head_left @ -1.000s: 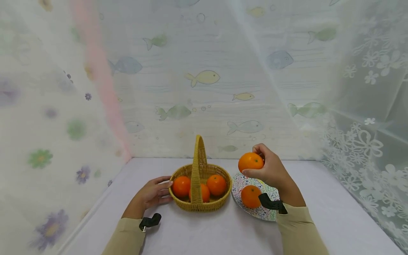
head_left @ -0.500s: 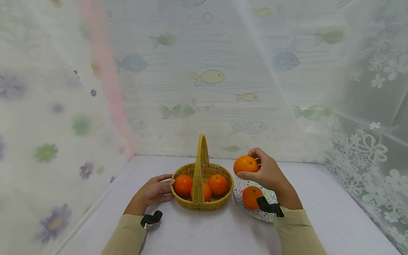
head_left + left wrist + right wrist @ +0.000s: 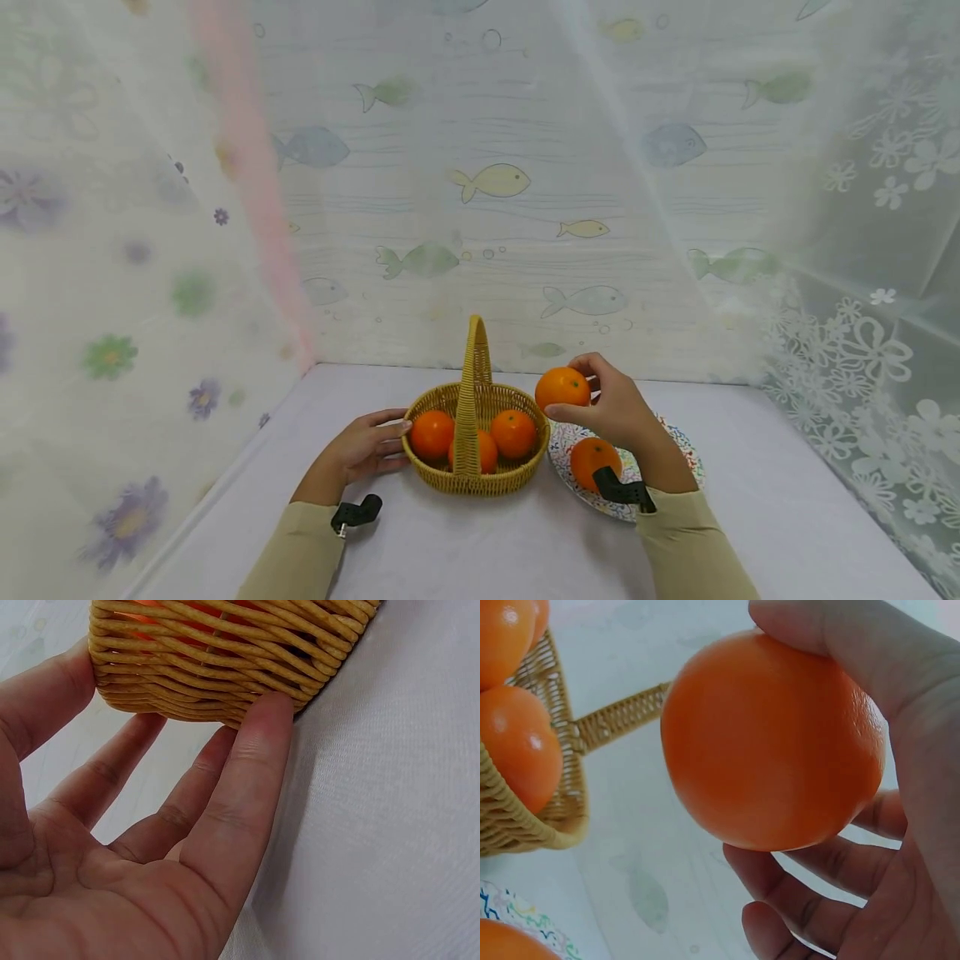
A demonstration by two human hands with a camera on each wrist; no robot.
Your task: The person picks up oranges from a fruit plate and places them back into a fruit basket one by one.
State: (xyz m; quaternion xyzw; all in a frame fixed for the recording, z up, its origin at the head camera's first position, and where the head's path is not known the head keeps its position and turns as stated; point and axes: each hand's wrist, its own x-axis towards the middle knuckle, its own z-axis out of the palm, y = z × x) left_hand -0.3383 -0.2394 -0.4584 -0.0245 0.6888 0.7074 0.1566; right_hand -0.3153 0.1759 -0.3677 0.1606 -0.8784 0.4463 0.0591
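In my right hand (image 3: 618, 406) I hold an orange (image 3: 562, 391), thumb on one side and fingertips on the other. It is in the air between the plate and the basket, near the basket's right rim. The yellow wicker basket (image 3: 480, 485) has a tall arched handle. Inside it lie three oranges (image 3: 513, 433), one partly behind the handle. My left hand (image 3: 367, 450) touches the basket's left side: the left wrist view shows fairly straight fingers (image 3: 236, 802) with their tips against the woven wall. Another orange (image 3: 594, 463) sits on the patterned plate (image 3: 686, 454).
A white cloth (image 3: 480, 550) covers the table under the basket and plate. Behind stands a sheer curtain (image 3: 495, 275) printed with fish, with flowered fabric (image 3: 112, 433) on the left and lace (image 3: 870, 350) on the right. My right forearm passes over part of the plate.
My right hand has carried its orange left and slightly down, from over the plate towards the basket. The left hand stays at the basket's side. The head view has shifted slightly.
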